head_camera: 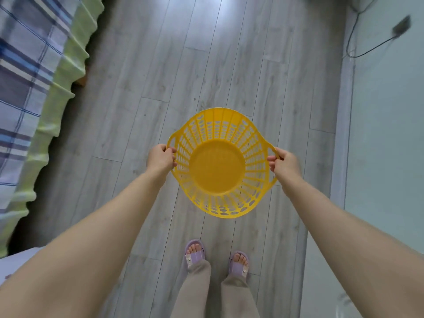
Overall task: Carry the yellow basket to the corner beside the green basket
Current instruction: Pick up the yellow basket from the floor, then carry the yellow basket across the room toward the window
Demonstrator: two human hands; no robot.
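Grey plank floor runs ahead of you, with a bed at the left. You hold the yellow basket above the floor, left hand and right hand each clamped round a side handle.

The grey plank floor ahead lies open. A bed with a hanging green frill hems the left side; a pale wall with a dangling black cable bounds the right.
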